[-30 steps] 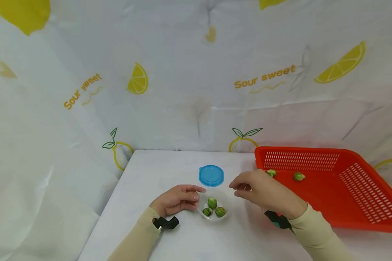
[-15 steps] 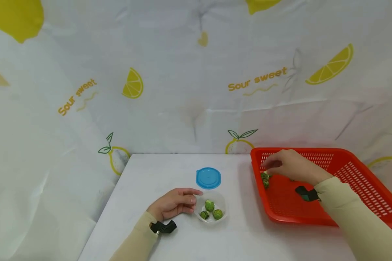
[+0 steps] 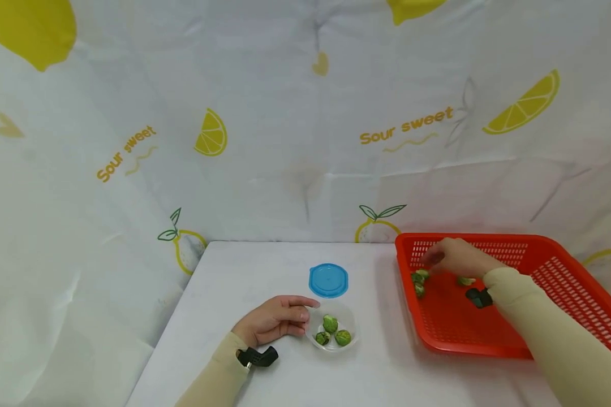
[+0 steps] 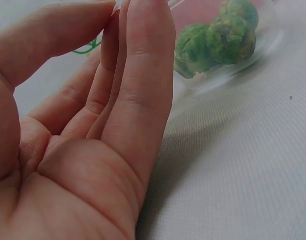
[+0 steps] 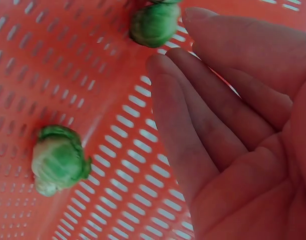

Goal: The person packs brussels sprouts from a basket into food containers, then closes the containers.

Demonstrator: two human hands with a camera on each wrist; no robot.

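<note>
In the head view a clear plastic bowl [image 3: 353,328] stands on the table with 3 Brussels sprouts [image 3: 330,323] inside. My left hand [image 3: 275,319] rests against its left side, fingers mostly straight along the wall. My right hand [image 3: 455,257] is down in the red basket [image 3: 489,345], over its back left part. In the right wrist view its thumb and fingers are apart, with nothing between them. One Brussels sprout [image 5: 155,24] lies close beyond the fingertips, and another Brussels sprout [image 5: 60,160] lies farther off. The clustered sprouts are partly hidden.
A blue lid [image 3: 328,280] lies flat behind the bowl on the white table [image 3: 265,265]. The basket's raised rim stands on the right of the table. Behind everything hangs a white cloth [image 3: 285,113] with lemon prints.
My right hand has moved from beside the bowl, over the basket's left rim and in among the sprouts. The left hand has stayed at the bowl.
</note>
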